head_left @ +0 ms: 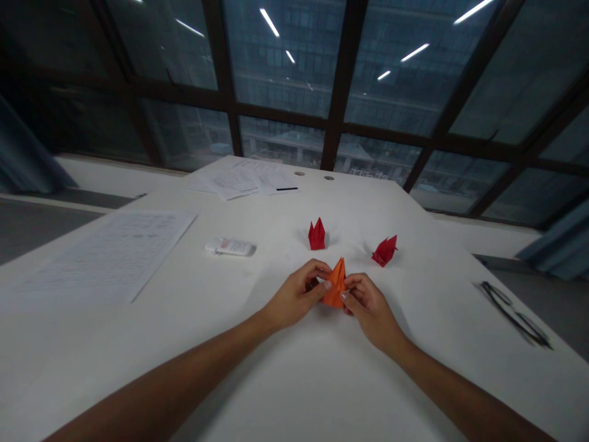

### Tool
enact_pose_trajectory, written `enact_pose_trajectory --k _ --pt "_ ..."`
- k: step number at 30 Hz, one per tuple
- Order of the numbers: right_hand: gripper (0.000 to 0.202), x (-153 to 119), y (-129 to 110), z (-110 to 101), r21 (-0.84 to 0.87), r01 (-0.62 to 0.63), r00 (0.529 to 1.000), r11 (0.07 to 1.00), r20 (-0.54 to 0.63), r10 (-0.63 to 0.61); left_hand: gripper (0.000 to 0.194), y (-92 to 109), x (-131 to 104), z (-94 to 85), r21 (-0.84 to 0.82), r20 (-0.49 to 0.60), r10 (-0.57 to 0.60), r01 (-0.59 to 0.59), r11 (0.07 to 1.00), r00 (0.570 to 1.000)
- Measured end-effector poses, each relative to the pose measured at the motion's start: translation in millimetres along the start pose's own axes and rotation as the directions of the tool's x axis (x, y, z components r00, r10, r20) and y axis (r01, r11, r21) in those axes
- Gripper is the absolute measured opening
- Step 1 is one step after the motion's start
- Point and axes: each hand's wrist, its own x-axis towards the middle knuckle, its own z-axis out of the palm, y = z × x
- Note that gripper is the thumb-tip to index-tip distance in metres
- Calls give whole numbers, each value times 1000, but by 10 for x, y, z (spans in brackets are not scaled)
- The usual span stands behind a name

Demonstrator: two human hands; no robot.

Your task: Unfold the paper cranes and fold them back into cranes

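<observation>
Between my hands is a piece of folded orange paper (337, 283), its pointed tip upward, held just above the white table (294, 380). My left hand (298, 294) pinches its left side between thumb and fingers. On the right edge, my right hand (367, 305) grips the paper with thumb and fingertips. Behind it stands a red origami figure (316, 235) with upright points. A second red origami figure (384, 251) rests tilted, beyond my right hand. Parts of the orange paper's lower edges are hidden by my fingers.
A white tube-like item (230, 247) lies left of my hands. Printed sheets (105, 252) cover the table's left side, with more papers (243, 178) and a black pen-like strip (287, 189) farther back. Eyeglasses (515, 313) lie near the right edge. Windows (285, 61) stand beyond the table.
</observation>
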Motion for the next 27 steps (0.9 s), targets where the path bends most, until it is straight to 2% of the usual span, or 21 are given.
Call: enact_pose_trajectory --k 7,12,15,18,22,27 --pt "28 21 49 -19 -25 -38 999 999 -5 38 27 -19 3 -15 20 16 -2 1 1000 1000" --pt "26 4 1 -24 -66 -22 1000 998 20 24 27 -13 11 -2 -4 -2 -14 14 1000 1000" --pt "19 -12 -62 -16 -108 33 999 994 46 -28 31 -8 26 6 -56 -49 -46 43 997 998" --pt "13 -24 -126 -3 -171 115 992 979 66 -105 35 -13 50 -4 -121 -140 -66 49 991 988" --pt "9 -39 -196 11 -267 138 988 954 104 -114 38 -10 75 -31 -170 -261 -90 46 984 961" --pt "17 -61 -236 -6 -301 185 974 935 180 -135 35 54 78 -42 -200 -285 -122 66 978 951"
